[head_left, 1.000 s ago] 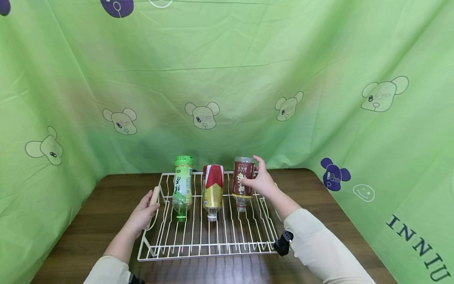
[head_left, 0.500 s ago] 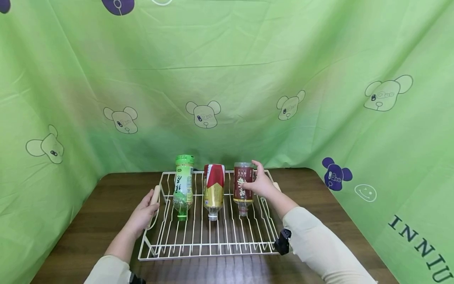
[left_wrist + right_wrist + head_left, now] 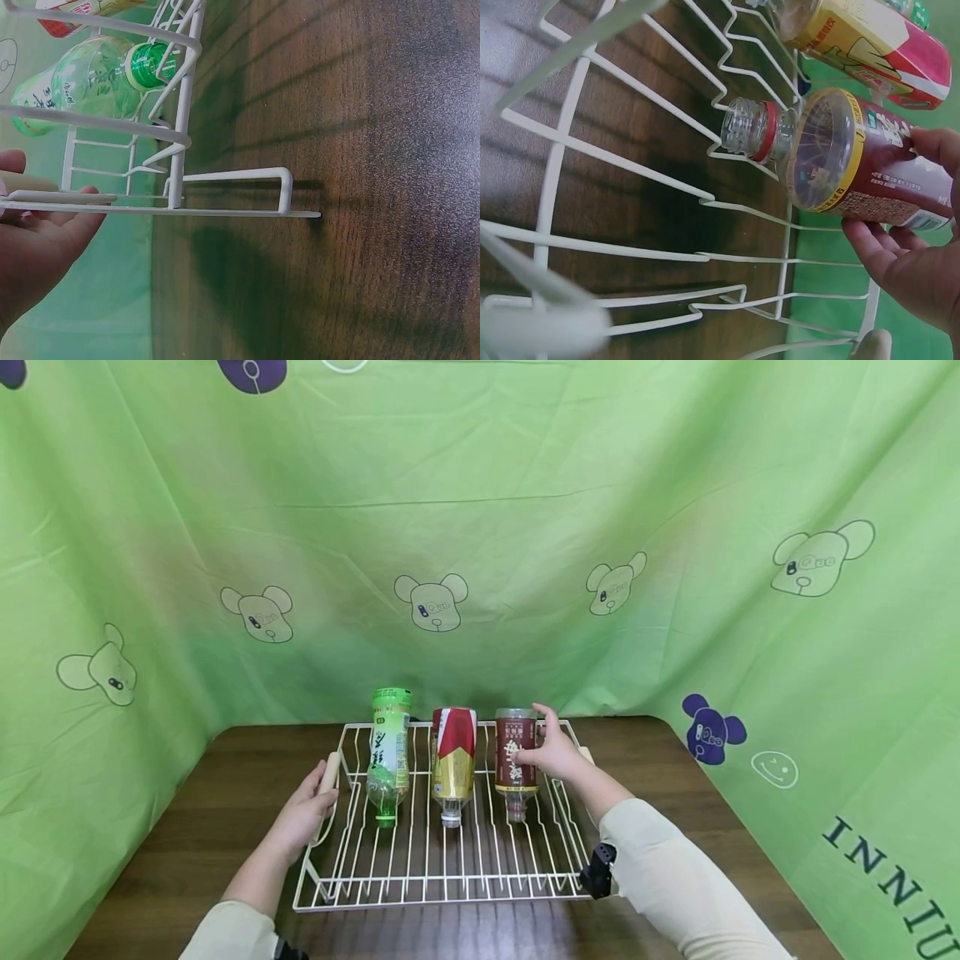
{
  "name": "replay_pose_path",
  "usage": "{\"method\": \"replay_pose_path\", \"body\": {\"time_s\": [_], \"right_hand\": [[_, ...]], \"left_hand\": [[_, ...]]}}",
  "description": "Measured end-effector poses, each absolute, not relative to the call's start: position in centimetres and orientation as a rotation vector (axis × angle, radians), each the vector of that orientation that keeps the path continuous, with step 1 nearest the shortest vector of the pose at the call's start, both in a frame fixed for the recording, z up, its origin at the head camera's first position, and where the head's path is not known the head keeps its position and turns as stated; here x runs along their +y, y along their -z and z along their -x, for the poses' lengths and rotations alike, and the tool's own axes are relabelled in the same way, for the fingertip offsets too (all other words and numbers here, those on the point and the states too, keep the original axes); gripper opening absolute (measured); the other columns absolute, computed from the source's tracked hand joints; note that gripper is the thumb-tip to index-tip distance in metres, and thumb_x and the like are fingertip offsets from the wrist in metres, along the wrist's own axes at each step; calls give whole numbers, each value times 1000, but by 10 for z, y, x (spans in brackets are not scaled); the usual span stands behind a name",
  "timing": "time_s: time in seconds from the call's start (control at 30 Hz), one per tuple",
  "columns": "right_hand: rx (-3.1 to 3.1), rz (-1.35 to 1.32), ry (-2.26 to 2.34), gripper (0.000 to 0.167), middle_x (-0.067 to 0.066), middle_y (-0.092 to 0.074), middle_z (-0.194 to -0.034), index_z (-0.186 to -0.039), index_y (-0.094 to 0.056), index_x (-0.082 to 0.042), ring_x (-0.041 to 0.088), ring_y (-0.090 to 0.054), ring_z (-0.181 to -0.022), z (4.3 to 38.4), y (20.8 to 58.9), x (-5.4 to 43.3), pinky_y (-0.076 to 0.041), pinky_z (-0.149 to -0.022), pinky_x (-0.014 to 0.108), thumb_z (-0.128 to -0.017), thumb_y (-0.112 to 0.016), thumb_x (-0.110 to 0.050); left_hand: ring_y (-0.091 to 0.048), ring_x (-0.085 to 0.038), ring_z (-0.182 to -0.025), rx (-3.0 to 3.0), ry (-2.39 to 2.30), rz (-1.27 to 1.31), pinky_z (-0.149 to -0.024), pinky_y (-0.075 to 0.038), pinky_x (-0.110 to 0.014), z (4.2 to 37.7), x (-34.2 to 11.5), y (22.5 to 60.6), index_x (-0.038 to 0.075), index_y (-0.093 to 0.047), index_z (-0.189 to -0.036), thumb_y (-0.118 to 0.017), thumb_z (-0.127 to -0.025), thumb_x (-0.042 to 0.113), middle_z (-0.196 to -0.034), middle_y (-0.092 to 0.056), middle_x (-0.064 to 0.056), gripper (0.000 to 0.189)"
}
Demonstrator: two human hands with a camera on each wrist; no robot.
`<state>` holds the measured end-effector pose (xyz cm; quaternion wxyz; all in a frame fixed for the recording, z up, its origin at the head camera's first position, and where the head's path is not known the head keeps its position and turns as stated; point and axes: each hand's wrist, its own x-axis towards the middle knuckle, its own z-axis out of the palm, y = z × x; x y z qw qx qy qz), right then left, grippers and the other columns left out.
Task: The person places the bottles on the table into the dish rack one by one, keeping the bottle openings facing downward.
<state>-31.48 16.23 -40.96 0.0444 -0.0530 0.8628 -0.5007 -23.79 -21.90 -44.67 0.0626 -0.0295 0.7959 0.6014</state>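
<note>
On the table stands a white wire dish rack (image 3: pixel 442 904). My left hand (image 3: pixel 298 814) grips its cream side handle (image 3: pixel 328 773), fingers and thumb wrapped round it. My right hand (image 3: pixel 561 753) holds a clear plastic bottle with a dark red label (image 3: pixel 515 733), thumb in front and fingers behind. That bottle is upside down, its capless neck (image 3: pixel 742 131) pointing down between the wires in the right wrist view. To its left, a red and gold labelled bottle (image 3: pixel 454 752) and a green-capped green bottle (image 3: pixel 390 735) lean neck down in the rack.
A dark wood table (image 3: pixel 187 827) lies under the rack. Green cloth printed with bear heads (image 3: pixel 431 606) hangs behind and at both sides. Another cream handle (image 3: pixel 586 754) is on the rack's right side, partly behind the right wrist.
The right hand has lowered the dark red labelled bottle a little, neck first, into the rack. The left hand stays on the handle.
</note>
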Motion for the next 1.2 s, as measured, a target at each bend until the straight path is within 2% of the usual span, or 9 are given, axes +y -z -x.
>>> {"method": "replay_pose_path", "body": {"time_s": [0.27,0.47,0.87,1.2], "right_hand": [[2563,197,1551,102,40,-32,-144,-155,-6,-11,54,-47,-123,318,415,165,-46,-101,59,-77,-72,-6],[2502,222,1594,103,42,-30,-142,-155,-4,-10,54,-50,-118,318,417,165,-52,-94,55,-78,-70,-3],[2461,172,1630,102,41,-28,-145,-157,-2,-13,54,-48,-122,322,421,165,-50,-97,55,-80,-67,-3],[2429,179,1655,103,42,-28,-145,-157,5,-10,55,-47,-123,319,421,164,-48,-99,56,-81,-65,-2]], "left_hand": [[-30,-37,-137,2408,-1811,78,-106,-38,-37,238,-219,448,-2,0,-155,-38,-101,6,-161,-4,-29,67],[-30,-36,-137,2410,-1811,84,-99,-40,-27,238,-220,447,-2,-1,-156,-39,-101,6,-162,-4,-27,67],[-32,-37,-135,2418,-1816,81,-106,-39,-39,238,-219,448,-2,-1,-155,-38,-101,6,-161,-5,-28,66],[-30,-38,-138,2408,-1826,83,-110,-35,-44,237,-219,448,-2,-1,-156,-38,-101,5,-162,-4,-28,66]]}}
